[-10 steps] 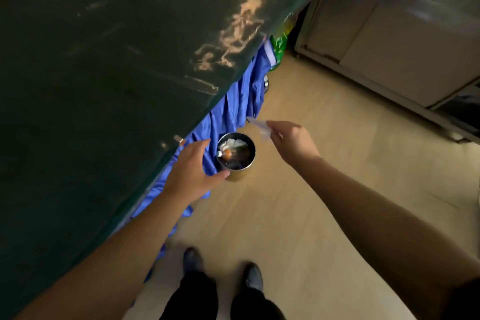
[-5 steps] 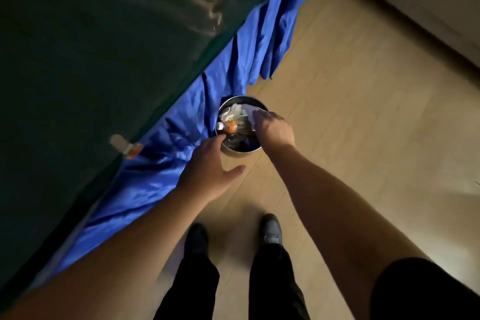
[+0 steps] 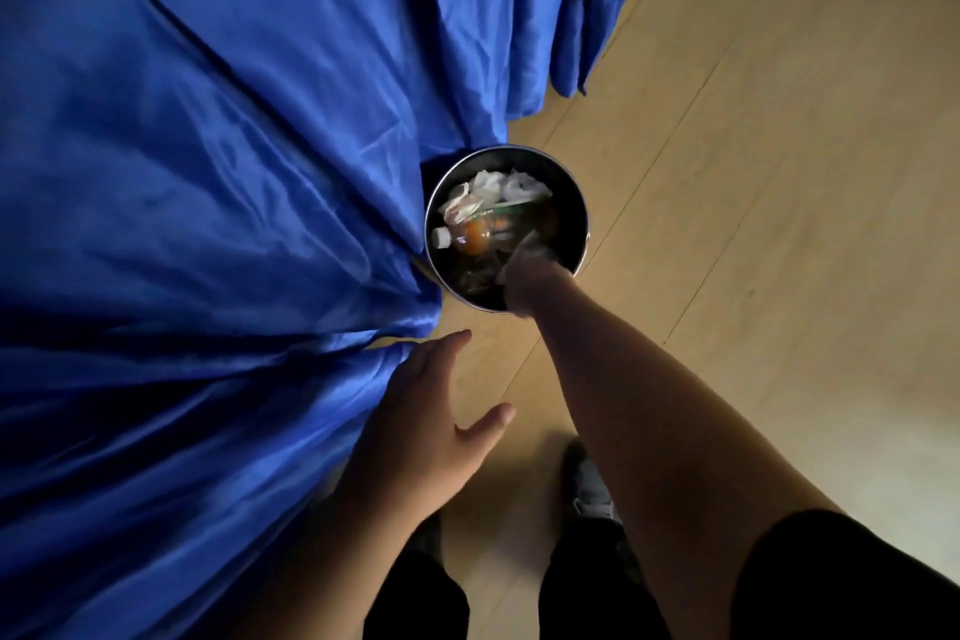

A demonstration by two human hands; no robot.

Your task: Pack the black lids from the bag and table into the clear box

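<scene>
Metal bin (image 3: 576, 203) now holds right hand (image 3: 530, 283), fingers hidden; left hand (image 3: 415, 421) spread empty.

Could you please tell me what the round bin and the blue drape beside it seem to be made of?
The bin looks like polished metal, judging by its thin, bright, reflective rim. The blue drape looks like satin-type fabric: soft folds with a smooth sheen, though the exact fibre can't be told.

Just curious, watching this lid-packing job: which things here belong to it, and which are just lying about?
Part of the job:
None in view: no black lids, bag or clear box.

Just about:
metal bin
plastic bottle inside
crumpled wrappers
blue cloth
</scene>
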